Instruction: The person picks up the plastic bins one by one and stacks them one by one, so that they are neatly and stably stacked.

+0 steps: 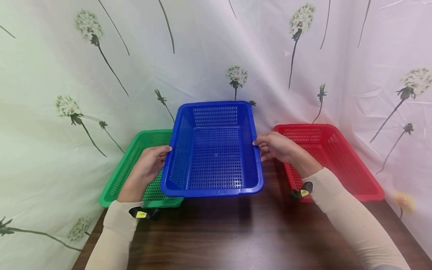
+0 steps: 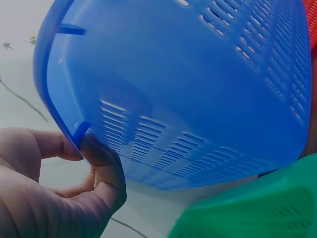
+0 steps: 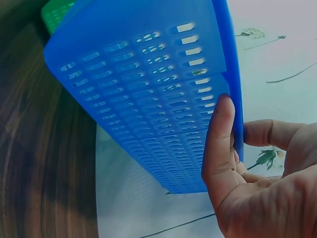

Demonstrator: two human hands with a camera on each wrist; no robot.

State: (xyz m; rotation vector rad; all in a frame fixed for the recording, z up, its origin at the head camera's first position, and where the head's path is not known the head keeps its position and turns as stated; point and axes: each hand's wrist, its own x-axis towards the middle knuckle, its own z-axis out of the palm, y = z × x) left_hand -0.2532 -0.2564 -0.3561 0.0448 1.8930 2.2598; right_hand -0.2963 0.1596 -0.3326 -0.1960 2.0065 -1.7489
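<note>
Between both hands a blue plastic basket (image 1: 216,157) is held up above the table, tilted so its perforated inside faces the head camera. My left hand (image 1: 150,165) pinches the rim on its left side; in the left wrist view, thumb and fingers of that hand (image 2: 64,183) clasp the rim from both sides. On the opposite side my right hand (image 1: 278,147) grips the rim, and the right wrist view has its fingers (image 3: 220,144) against the slotted outer wall. Nothing lies inside the blue basket.
A green basket (image 1: 114,187) stands on the left, partly hidden behind the blue one. To the right sits a red basket (image 1: 351,165). Both rest on a dark wooden table (image 1: 216,232). Behind hangs a white curtain (image 1: 209,48) printed with dandelions.
</note>
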